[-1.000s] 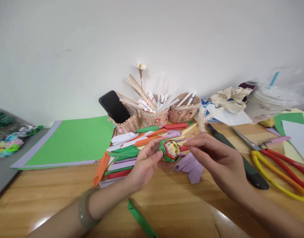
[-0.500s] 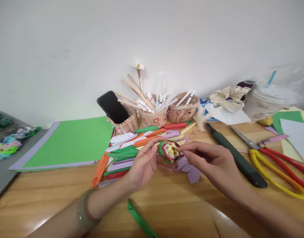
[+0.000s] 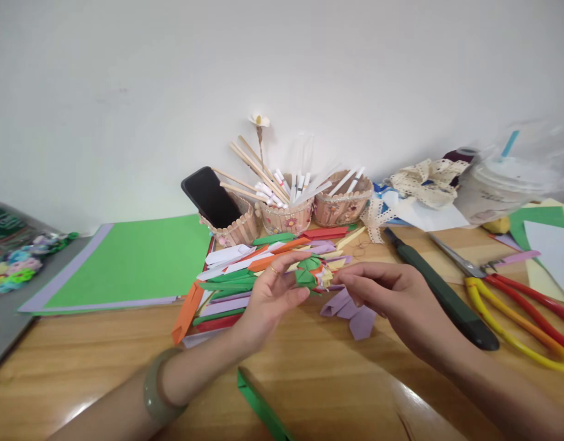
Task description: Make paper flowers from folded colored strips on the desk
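Observation:
A small folded-paper flower [image 3: 309, 273] is pinched between the thumb and fingers of my left hand [image 3: 272, 300], above the table. Its green outer petals face me, while orange, white and pale yellow layers point right. My right hand [image 3: 387, 294] has its thumb and index finger pressed together at the yellow end of the flower. Whether something small sits in that pinch is hidden. Purple folded paper pieces [image 3: 350, 312] lie below, between the hands. Beyond my left hand is a pile of folded paper strips [image 3: 236, 275] in several colours.
A green strip [image 3: 261, 404] lies near the front. Green sheets [image 3: 135, 263] are stacked left. Behind stand craft-stick holders [image 3: 288, 219] with sticks and pens, one holding a phone [image 3: 210, 196]. On the right are a dark green tool [image 3: 440, 291], scissors [image 3: 506, 300] and a lidded cup [image 3: 497, 187].
My left hand has turned the flower so its yellow centre faces right and its green outside shows. My right fingertips stay close at its right side.

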### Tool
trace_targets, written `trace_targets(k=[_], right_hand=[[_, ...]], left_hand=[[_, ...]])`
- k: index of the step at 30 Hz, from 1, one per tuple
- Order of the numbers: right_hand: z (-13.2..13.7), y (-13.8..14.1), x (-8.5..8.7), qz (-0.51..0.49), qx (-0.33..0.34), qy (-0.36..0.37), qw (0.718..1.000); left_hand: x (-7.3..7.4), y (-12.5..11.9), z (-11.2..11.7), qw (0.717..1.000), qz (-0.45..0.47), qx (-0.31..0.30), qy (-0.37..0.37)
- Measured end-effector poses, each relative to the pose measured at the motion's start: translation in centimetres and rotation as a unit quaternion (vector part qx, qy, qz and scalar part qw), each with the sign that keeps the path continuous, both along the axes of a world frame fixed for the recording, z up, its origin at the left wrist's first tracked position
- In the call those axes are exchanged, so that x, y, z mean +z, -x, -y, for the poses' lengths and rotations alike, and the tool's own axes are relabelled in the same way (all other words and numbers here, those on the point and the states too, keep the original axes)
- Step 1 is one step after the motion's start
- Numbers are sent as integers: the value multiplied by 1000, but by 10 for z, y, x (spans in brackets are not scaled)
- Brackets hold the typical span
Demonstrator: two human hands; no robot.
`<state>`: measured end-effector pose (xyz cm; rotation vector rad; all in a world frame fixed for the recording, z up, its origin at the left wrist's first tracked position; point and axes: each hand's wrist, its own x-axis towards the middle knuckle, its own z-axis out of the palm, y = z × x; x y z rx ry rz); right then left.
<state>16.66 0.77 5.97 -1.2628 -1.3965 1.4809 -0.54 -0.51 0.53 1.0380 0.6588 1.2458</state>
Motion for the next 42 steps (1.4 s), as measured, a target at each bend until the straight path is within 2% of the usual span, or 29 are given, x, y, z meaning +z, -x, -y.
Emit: trace_targets(k=[6,16,20,25,27,36,42], right_hand=[[-5,-1,-8,-44,-23,77,996],[-7,-4,-8,-49,-2,100,994],[-5,-3,-5,-13,3,83,996],[3,2,6,61,-16,-20,998],[5,3,9,64,-9,-36,997],[3,2,7,39,41,22,998],[5,3,6,41,41,4,998]], left_hand=[[-3,-1,-4,998,-12,43,-45],[-8,-1,-2,987,-70,60,-130],[-6,-1,2,978,-117,84,-152],[-4,1,8,946,-204,122,-218],[-4,1,9,936,-224,129,-239],[-7,3,11,920,-253,150,-260],[-5,1,12,891,-280,183,-307]])
